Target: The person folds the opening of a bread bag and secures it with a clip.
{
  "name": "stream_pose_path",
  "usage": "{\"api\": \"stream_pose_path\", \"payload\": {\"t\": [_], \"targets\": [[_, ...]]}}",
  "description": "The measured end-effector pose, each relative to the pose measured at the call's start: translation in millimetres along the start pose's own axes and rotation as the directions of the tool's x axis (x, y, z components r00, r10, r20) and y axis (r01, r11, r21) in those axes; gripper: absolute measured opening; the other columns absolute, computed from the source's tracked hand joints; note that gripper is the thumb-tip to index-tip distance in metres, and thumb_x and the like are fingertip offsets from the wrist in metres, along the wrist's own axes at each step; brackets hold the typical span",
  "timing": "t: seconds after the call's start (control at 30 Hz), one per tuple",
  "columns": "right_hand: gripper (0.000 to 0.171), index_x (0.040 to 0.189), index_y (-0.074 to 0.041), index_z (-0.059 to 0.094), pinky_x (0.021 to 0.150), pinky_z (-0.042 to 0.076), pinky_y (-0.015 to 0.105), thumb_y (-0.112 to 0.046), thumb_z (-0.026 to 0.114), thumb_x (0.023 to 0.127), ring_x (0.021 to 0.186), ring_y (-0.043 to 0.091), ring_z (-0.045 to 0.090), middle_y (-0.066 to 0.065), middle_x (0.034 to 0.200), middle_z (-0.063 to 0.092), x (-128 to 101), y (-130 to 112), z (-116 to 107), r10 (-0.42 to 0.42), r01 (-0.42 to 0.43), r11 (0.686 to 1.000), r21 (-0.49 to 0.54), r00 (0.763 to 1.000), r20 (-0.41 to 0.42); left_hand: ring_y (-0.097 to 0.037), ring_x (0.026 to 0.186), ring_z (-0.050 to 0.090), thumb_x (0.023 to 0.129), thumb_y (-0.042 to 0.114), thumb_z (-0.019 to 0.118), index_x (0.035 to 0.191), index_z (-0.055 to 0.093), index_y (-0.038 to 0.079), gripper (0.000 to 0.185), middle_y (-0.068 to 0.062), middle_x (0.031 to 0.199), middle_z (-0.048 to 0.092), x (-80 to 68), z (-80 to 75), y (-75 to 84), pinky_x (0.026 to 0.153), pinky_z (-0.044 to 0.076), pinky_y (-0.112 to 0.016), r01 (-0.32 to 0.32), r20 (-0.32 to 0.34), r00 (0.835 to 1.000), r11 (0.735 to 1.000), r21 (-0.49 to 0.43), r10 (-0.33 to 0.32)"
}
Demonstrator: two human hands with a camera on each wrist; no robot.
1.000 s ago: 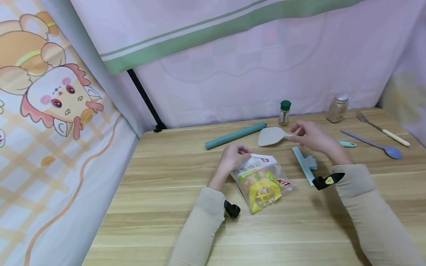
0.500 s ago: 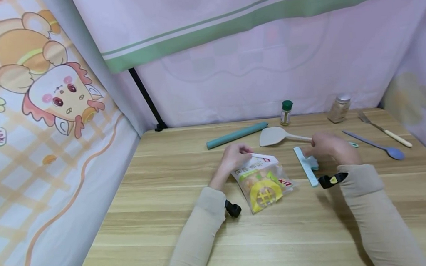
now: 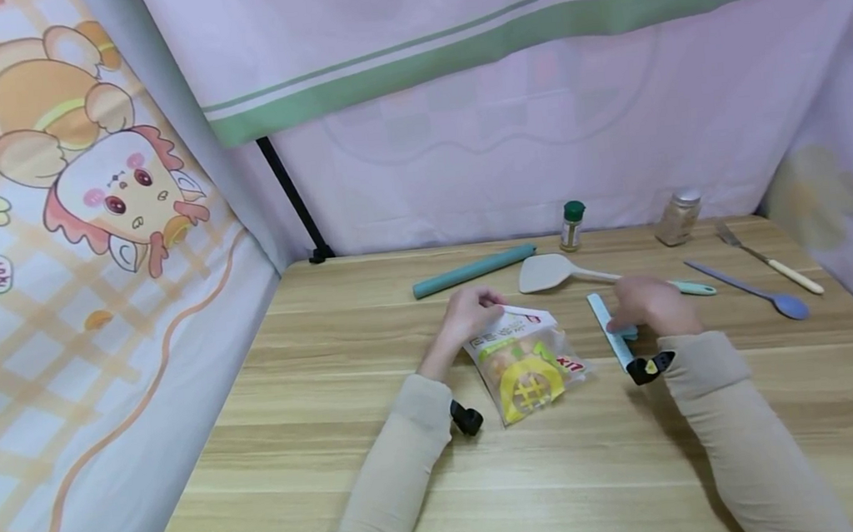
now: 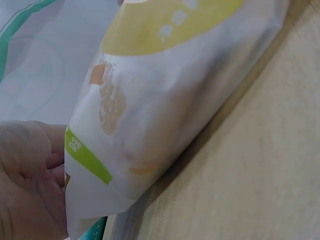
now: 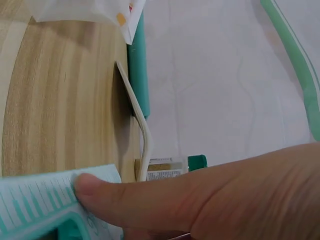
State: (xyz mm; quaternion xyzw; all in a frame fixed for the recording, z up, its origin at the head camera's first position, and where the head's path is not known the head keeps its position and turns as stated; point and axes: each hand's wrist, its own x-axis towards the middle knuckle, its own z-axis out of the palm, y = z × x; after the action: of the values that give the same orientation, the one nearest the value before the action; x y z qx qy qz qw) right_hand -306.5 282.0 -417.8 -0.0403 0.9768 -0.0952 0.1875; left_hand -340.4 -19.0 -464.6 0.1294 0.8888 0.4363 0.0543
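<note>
The left hand (image 3: pixel 468 317) has its fingers curled over the top edge of a snack bag (image 3: pixel 524 363), pinching the folded white lip while the bag's clear, yellow-printed body lies flat on the wooden table (image 3: pixel 337 473) near the middle. From the left wrist view the bag (image 4: pixel 170 100) fills nearly everything, with the fingers (image 4: pixel 50 160) tucked in behind its upper corner. The right hand (image 3: pixel 651 305) is down on the pale blue sealing clip (image 3: pixel 612 333), which lies on the table just right of the bag, running away from the person. In the right wrist view the thumb (image 5: pixel 150 197) lies along the clip's (image 5: pixel 45 200) ridged top face; the other fingers are out of sight under the hand, so I cannot tell whether they close round it. Behind the hands a grey spatula (image 3: pixel 551 273) with a teal-tipped handle lies just beyond the clip, and a teal rolled tube (image 3: pixel 472 271) lies further left. A green-capped spice jar (image 3: pixel 572 225) and a metal-capped shaker (image 3: pixel 677 217) stand against the back curtain. At the far right lie a purple spoon (image 3: pixel 755 294) and a cream-handled fork (image 3: pixel 768 266).
</note>
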Motion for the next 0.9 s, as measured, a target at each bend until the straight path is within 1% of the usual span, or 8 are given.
{"api": "stream_pose_path", "payload": {"t": [0.2,0.27,0.33,0.4,0.47,0.6,0.73,0.9], "targets": [[0.036,0.071,-0.013,0.051,0.059,0.039,0.032,-0.024,0.080,0.088,0.064,0.018,0.046,0.001,0.069,0.046,3,3,2,-0.027,0.027,0.998,0.054,1.000,0.003,-0.015,0.090,0.065,0.098,0.016,0.072,0.106,0.080,0.014,0.011,-0.005,0.099,0.075,-0.5,-1.4,1.2,0.083,0.049,-0.029,-0.003,0.001,1.000,1.000,-0.001,0.003],[0.034,0.072,-0.012,0.052,0.057,0.040,0.030,-0.023,0.079,0.089,0.062,0.016,0.046,0.000,0.068,0.047,3,6,2,-0.038,0.036,0.993,0.108,0.999,0.011,-0.015,0.090,0.065,0.098,0.017,0.072,0.106,0.080,0.015,0.012,-0.005,0.100,0.076,-0.4,-1.9,1.5,0.084,0.050,-0.029,-0.012,0.003,1.000,1.000,-0.001,0.012],[0.028,0.079,-0.007,0.056,0.057,0.043,0.029,-0.021,0.077,0.090,0.063,0.016,0.049,0.002,0.072,0.051,4,8,1,-0.060,0.057,0.983,0.172,0.998,0.009,-0.016,0.091,0.066,0.099,0.018,0.072,0.107,0.080,0.015,0.012,-0.005,0.101,0.077,-0.3,-2.7,1.9,0.085,0.051,-0.030,-0.024,0.007,1.000,1.000,-0.003,0.024],[0.024,0.092,0.000,0.058,0.057,0.049,0.031,-0.018,0.074,0.093,0.065,0.019,0.055,0.008,0.081,0.057,4,9,0,-0.093,0.090,0.968,0.234,0.996,0.000,-0.017,0.093,0.067,0.099,0.018,0.072,0.107,0.081,0.015,0.013,-0.005,0.102,0.077,-0.1,-3.7,2.2,0.086,0.051,-0.031,-0.039,0.009,0.999,0.999,-0.007,0.039],[0.029,0.107,0.005,0.055,0.061,0.055,0.034,-0.017,0.070,0.097,0.072,0.022,0.060,0.016,0.093,0.060,4,11,-2,-0.131,0.128,0.950,0.284,0.991,-0.010,-0.017,0.094,0.067,0.100,0.018,0.072,0.108,0.081,0.015,0.013,-0.005,0.102,0.078,0.3,-4.8,2.7,0.086,0.052,-0.031,-0.052,0.016,0.999,0.999,-0.004,0.052],[0.032,0.119,0.009,0.047,0.065,0.059,0.037,-0.014,0.062,0.103,0.078,0.023,0.063,0.025,0.108,0.058,5,15,-8,-0.194,0.177,0.898,0.403,0.981,0.001,-0.016,0.093,0.067,0.100,0.018,0.072,0.108,0.081,0.015,0.012,-0.004,0.102,0.078,1.9,-7.8,4.4,0.084,0.052,-0.029,-0.080,0.020,0.997,0.997,0.012,0.080],[0.037,0.130,0.012,0.045,0.071,0.058,0.034,-0.011,0.060,0.105,0.083,0.019,0.062,0.020,0.110,0.060,8,18,-12,-0.226,0.181,0.837,0.517,0.974,0.024,-0.015,0.091,0.067,0.099,0.018,0.073,0.108,0.081,0.014,0.012,-0.005,0.101,0.079,4.6,-11.2,8.7,0.082,0.052,-0.026,-0.137,0.020,0.990,0.990,0.021,0.137],[0.049,0.139,0.013,0.050,0.078,0.059,0.033,-0.017,0.065,0.104,0.088,0.015,0.062,0.013,0.110,0.064,11,17,-15,-0.227,0.205,0.809,0.551,0.974,-0.029,-0.014,0.091,0.067,0.099,0.018,0.073,0.110,0.080,0.014,0.013,-0.005,0.102,0.079,6.1,-13.5,14.4,0.081,0.051,-0.024,-0.154,0.028,0.988,0.988,0.026,0.154]]}}
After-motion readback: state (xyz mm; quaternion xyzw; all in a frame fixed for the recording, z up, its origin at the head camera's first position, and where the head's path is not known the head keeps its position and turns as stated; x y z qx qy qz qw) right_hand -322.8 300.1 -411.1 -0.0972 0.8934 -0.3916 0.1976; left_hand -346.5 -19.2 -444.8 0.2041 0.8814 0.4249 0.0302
